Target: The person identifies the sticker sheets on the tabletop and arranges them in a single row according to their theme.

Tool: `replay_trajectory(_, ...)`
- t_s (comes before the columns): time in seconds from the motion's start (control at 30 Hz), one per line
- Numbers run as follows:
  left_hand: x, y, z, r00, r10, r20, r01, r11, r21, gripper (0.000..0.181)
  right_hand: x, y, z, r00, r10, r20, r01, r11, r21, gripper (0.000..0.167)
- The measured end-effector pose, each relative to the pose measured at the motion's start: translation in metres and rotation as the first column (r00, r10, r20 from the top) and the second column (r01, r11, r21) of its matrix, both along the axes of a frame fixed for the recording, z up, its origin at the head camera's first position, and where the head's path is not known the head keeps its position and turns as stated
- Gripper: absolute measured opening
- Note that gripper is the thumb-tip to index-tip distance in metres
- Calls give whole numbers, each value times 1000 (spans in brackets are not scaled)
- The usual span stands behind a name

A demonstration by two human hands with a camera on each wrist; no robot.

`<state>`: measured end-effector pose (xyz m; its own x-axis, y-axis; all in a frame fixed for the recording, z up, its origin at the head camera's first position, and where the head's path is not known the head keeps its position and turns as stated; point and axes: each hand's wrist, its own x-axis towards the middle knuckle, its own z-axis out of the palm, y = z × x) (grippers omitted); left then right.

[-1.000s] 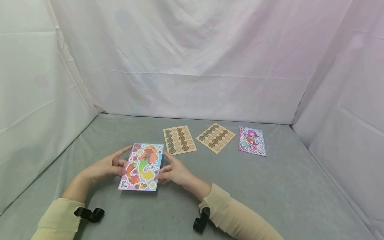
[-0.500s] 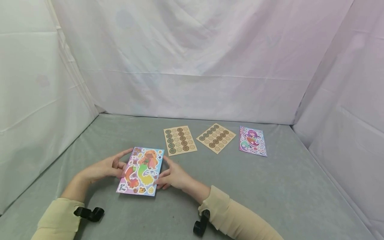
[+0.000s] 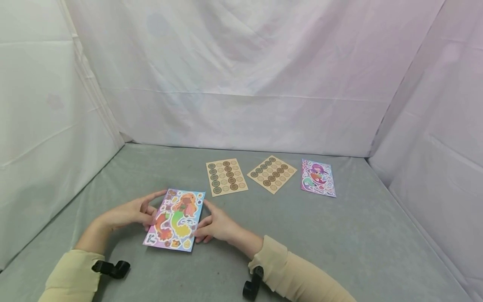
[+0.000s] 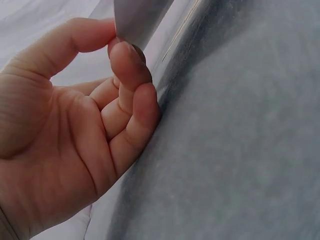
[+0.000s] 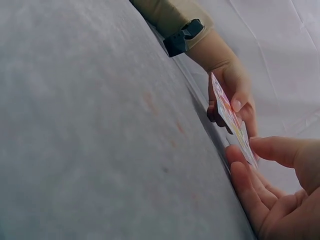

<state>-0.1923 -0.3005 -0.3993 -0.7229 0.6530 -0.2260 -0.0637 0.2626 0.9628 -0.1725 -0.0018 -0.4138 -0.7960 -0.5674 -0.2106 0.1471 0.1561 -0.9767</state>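
Note:
A colourful mermaid sticker sheet (image 3: 175,220) is held by both hands at the left of the table, its near edge tilted toward the camera. My left hand (image 3: 130,214) pinches its left edge, thumb on the printed face; in the left wrist view this hand (image 4: 75,115) has its other fingers curled behind the sheet's pale back (image 4: 137,20). On the right edge, my right hand (image 3: 220,224) pinches the sheet between thumb and fingers. The right wrist view shows the sheet (image 5: 230,117) edge-on between the right hand (image 5: 280,185) and the left hand (image 5: 232,82).
Two tan sheets of round stickers, one upright (image 3: 227,177) and one turned diagonally (image 3: 271,174), lie behind the hands on the grey table (image 3: 320,243). Another mermaid sheet (image 3: 318,178) lies to their right. White cloth (image 3: 241,117) hangs behind and at both sides.
The held sheet has moved slightly toward the camera and to the left, with both hands keeping hold of it. The other sheets have stayed in place.

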Motion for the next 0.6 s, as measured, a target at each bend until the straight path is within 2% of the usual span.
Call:
replay_trajectory(0.13,0,1,-1,1000,15,-1,-15,1000,-25,94,2,-1,0,1000,-3,-6,3,1000,15,96)
replay_trajectory(0.27,0,2,-2,999,54,-5,-54,996,-74,93,2,-2,-3,1000,-12,-7,12,999,33,95)
replay_trajectory(0.43,4,4,0,995,92,-42,-97,986,-135,91,2,-4,-7,999,-38,-10,38,998,40,94)
replay_trajectory(0.6,7,7,4,992,99,-72,-110,979,-171,91,2,-6,-7,998,-52,-25,54,995,86,90)
